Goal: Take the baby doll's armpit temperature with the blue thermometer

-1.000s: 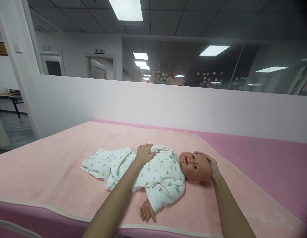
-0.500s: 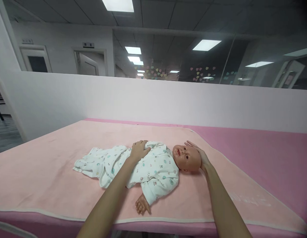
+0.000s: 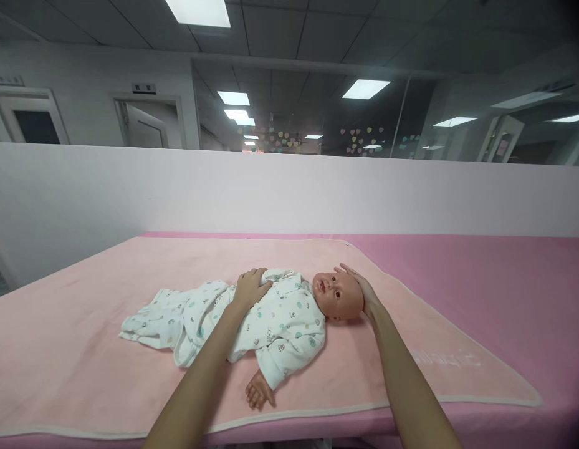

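Observation:
A baby doll (image 3: 289, 318) in a white patterned sleepsuit lies on its back on a light pink blanket (image 3: 83, 324), head to the right. My left hand (image 3: 249, 288) rests palm down on the doll's chest, fingers curved over the cloth. My right hand (image 3: 361, 288) cups the top and back of the doll's bare head (image 3: 338, 296), fingers spread along the crown. The doll's near hand (image 3: 257, 393) sticks out of its sleeve toward the blanket's front edge.
The blanket covers a darker pink mattress (image 3: 504, 293) that extends to the right. A low white partition wall (image 3: 289, 193) runs behind the bed, with glass panels and ceiling lights above it. Doors (image 3: 139, 125) show at the back left.
The view has swung to the right, so doll and hands sit further left and the left doorway area has gone from view. Both hands keep their places on the doll.

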The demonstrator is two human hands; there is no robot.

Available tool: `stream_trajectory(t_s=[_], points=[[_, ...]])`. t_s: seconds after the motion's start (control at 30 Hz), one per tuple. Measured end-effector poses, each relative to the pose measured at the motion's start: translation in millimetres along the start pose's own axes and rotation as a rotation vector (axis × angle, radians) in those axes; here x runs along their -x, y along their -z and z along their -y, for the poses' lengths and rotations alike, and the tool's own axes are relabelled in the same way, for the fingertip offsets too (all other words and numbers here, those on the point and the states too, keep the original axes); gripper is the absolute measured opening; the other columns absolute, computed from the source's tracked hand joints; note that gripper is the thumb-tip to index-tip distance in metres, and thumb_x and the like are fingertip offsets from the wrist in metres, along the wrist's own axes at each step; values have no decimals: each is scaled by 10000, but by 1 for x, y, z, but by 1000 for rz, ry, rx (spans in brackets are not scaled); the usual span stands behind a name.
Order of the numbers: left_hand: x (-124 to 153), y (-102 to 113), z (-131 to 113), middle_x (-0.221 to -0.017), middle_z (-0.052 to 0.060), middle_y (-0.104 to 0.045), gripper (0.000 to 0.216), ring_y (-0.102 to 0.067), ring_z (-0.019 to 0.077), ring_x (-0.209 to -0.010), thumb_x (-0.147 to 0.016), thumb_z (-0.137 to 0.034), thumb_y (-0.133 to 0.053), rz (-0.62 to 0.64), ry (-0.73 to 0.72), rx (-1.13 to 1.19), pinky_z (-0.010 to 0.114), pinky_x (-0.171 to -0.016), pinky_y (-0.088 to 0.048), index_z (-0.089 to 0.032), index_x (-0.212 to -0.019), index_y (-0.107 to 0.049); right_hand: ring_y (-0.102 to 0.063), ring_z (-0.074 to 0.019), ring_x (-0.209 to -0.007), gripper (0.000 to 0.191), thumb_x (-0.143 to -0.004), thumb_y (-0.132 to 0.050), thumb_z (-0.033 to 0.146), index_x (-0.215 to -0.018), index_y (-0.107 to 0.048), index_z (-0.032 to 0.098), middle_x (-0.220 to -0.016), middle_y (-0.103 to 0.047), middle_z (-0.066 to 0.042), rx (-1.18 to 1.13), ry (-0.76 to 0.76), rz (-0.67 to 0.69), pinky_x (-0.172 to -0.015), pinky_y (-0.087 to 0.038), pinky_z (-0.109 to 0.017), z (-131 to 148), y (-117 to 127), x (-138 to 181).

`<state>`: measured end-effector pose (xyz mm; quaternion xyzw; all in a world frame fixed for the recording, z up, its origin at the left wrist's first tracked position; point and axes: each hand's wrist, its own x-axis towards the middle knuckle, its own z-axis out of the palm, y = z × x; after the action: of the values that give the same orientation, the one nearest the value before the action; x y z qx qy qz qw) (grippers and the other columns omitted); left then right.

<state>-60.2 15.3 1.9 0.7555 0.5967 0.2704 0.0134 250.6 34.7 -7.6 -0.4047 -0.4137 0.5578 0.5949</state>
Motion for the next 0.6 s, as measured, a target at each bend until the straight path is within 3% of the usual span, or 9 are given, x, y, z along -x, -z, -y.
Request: stream_trajectory(t_s=[0.2,0.33,0.43,0.53,0.6], points=[[0,-2,1,-1127,61,-556,413,-486,220,-1047,-804,-413,-378,-19,-14,8,376,-945,-296,-215,-1153,-470,-629,-223,-853,292,-678,-598,393,-863,-636,170,-906,-676,-57,-36,-114,36,-780,-499,-336,2,-4,5],[1,-1,1,-1128,60,-555,410,-481,222,-1057,-800,-414,-382,-15,-10,7,376,-945,-297,-217,-1147,-477,-611,-204,-888,247,-597,-671,306,-808,-665,176,-920,-675,-24,84,106,-141,-783,-486,-275,5,-7,8],[1,1,0,-1136,59,-552,407,-481,225,-1057,-801,-412,-381,-6,-3,3,376,-941,-303,-218,-1145,-478,-583,-217,-946,224,-615,-652,321,-775,-677,167,-924,-673,-32,196,224,-132,-816,-459,-279,10,-8,10],[0,1,0,-1129,58,-556,411,-483,227,-1051,-801,-414,-381,2,2,-2,376,-938,-304,-220,-1150,-474,-551,-211,-1011,270,-609,-659,317,-854,-669,206,-1011,-649,-7,186,253,-137,-836,-445,-274,12,-10,11],[0,0,0,-1124,56,-559,411,-482,225,-1050,-801,-413,-379,0,4,-3,375,-939,-302,-223,-1152,-472,-568,-220,-984,283,-617,-647,344,-861,-668,203,-1009,-650,-16,148,165,-109,-812,-462,-288,12,-10,10]])
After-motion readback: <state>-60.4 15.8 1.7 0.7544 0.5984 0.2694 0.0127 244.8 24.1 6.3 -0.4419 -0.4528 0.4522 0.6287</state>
